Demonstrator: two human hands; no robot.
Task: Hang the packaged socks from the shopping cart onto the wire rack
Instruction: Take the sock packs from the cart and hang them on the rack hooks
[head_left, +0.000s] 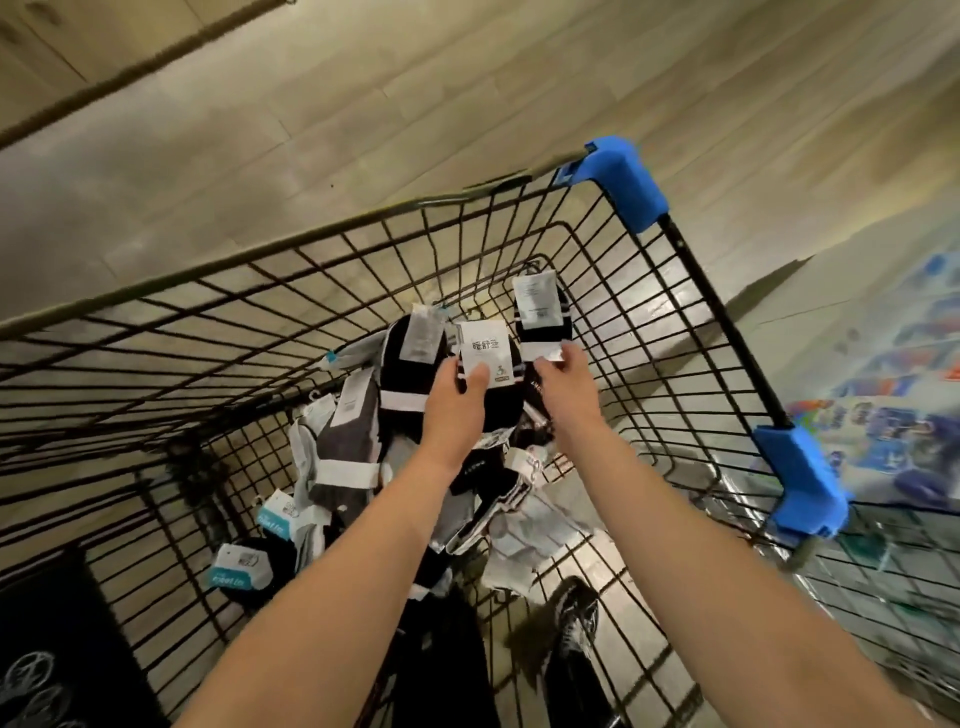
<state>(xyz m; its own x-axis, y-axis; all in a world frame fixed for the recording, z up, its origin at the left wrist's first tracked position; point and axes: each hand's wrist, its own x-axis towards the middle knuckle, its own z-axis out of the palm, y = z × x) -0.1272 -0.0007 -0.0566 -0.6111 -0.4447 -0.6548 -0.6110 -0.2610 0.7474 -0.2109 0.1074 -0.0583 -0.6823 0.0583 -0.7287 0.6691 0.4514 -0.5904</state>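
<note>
Since both hands are down in the black wire shopping cart with blue plastic corners (631, 182), I'd call this the pick-up step. No wire rack is in view. My left hand (457, 400) is curled onto a black sock pack with a white printed card (480, 358), thumb on the card. My right hand (566, 379) pinches the bottom label of a black-and-white striped sock pack (540, 317), held up near the far wall. The other grey, black and white sock packs (348, 457) lie heaped on the cart floor. Next move, I reckon, is to lift both clear of the mesh without snagging, then turn to find the rack.
</note>
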